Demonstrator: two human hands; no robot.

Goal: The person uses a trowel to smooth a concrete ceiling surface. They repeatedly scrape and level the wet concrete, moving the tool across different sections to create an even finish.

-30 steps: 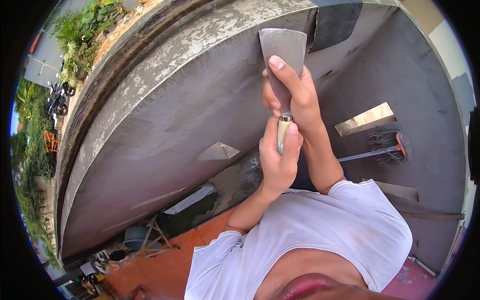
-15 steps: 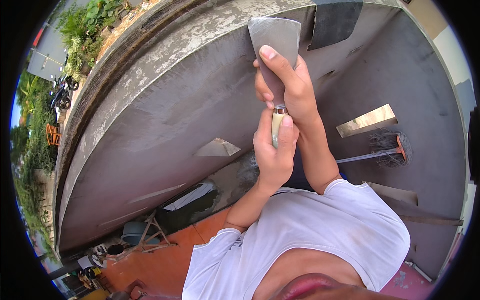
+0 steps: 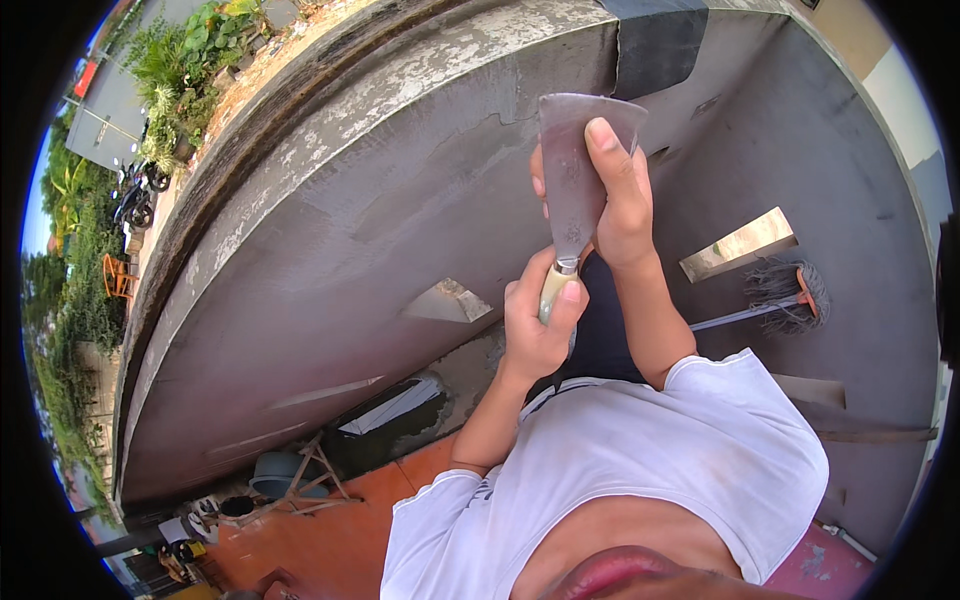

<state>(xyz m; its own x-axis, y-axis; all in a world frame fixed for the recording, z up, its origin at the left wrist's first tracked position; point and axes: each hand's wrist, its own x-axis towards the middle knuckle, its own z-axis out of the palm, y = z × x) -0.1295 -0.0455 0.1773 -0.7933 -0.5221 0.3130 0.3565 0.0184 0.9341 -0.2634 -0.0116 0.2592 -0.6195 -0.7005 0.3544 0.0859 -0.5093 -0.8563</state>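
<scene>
A putty knife [image 3: 572, 180] with a wide grey metal blade and a pale cream handle is held up in front of my chest, blade upward. My left hand [image 3: 540, 325] is closed around the handle, its thumb lying along the front. Higher up, my right hand [image 3: 622, 195] grips the blade by its right side. The right thumb presses flat on the blade's face, and fingertips show past its left edge. Behind the blade stands a grey plastered wall [image 3: 400, 230], with no contact that I can make out.
A dark cloth [image 3: 660, 45] hangs over the wall's top at the upper right. To the right, a mop [image 3: 790, 298] leans by the wall openings. A wooden stand [image 3: 312, 475] and a bluish basin [image 3: 285, 474] are at lower left, on the orange floor [image 3: 300, 545].
Both hands have brought the putty knife lower and closer to my body, with its blade shifted right and tilted slightly. The grip on blade and handle stays. The view has shifted slightly.
</scene>
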